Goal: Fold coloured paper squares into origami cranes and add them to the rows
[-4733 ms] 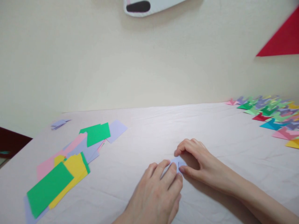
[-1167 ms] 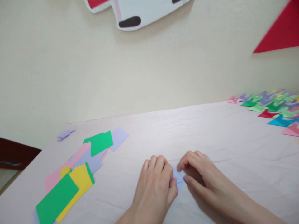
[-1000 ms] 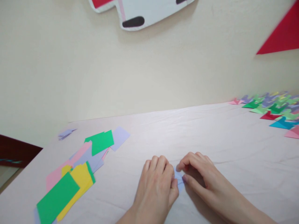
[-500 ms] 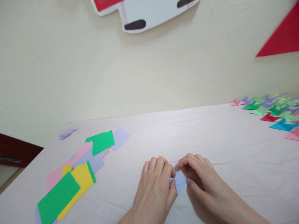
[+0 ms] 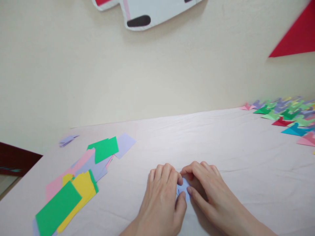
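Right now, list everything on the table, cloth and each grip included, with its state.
Small lilac paper: partly covered, a dark line showing.
Left grip: fingers bent at the paper, pinch unclear.
Right grip: fingers bent at the paper, pinch unclear.
Paper sheets: loose, overlapping.
Lilac piece at far left: folded.
Colored paper shapes: folded, close together.
Tablecloth: spread, wrinkled.

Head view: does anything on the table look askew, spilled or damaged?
Loose sheets at left overlap at mixed angles, unlike the lined-up folded shapes at right. A small folded lavender piece lies alone beyond the sheets. No spill shows. The lavender paper between the left hand and right hand is too covered to judge.
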Demonstrator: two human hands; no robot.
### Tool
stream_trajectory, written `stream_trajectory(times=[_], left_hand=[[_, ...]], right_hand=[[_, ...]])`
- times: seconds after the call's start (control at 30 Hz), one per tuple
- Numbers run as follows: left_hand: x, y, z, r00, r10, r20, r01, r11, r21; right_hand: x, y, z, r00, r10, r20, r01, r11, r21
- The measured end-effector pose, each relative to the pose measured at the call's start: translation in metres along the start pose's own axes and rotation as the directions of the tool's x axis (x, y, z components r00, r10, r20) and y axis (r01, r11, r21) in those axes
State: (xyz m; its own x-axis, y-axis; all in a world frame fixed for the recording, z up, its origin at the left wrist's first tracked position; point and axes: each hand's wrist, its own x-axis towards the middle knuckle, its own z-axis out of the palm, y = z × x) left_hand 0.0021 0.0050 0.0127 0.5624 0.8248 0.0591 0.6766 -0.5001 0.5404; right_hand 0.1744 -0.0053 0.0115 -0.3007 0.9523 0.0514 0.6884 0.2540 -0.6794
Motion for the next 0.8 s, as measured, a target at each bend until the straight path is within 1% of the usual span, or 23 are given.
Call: stream_trajectory(times=[0.17, 0.33, 0.43, 0.57, 0.63, 0.8], left_hand=[[0.003, 0.000, -0.001, 1.000, -0.022, -0.009, 0.021, 1.000, -0.017], [0.005, 0.001, -0.003, 1.000, -0.029, -0.002, 0.029, 0.999, -0.027], [0.003, 0.000, -0.004, 0.999, -0.035, -0.003, 0.035, 0.999, -0.036], [0.000, -0.003, -0.006, 0.999, -0.031, 0.016, 0.032, 0.997, -0.064], [-0.001, -0.005, -0.006, 1.000, -0.027, 0.005, 0.027, 0.997, -0.073], [-0.003, -0.011, -0.002, 0.997, 0.019, -0.071, -0.024, 0.998, -0.058]], right_hand=[[-0.003, 0.000, 0.002, 1.000, -0.010, -0.016, 0.009, 1.000, -0.029], [0.000, -0.006, 0.003, 0.999, 0.004, -0.045, -0.007, 0.998, -0.067], [0.001, -0.007, 0.002, 1.000, 0.007, -0.027, -0.008, 0.999, -0.035], [-0.001, -0.001, -0.001, 1.000, 0.001, -0.009, 0.000, 0.999, 0.045], [-0.002, 0.004, -0.001, 1.000, -0.008, -0.028, 0.010, 0.997, 0.078], [-0.005, 0.009, 0.000, 0.990, -0.053, -0.128, 0.067, 0.992, 0.110]])
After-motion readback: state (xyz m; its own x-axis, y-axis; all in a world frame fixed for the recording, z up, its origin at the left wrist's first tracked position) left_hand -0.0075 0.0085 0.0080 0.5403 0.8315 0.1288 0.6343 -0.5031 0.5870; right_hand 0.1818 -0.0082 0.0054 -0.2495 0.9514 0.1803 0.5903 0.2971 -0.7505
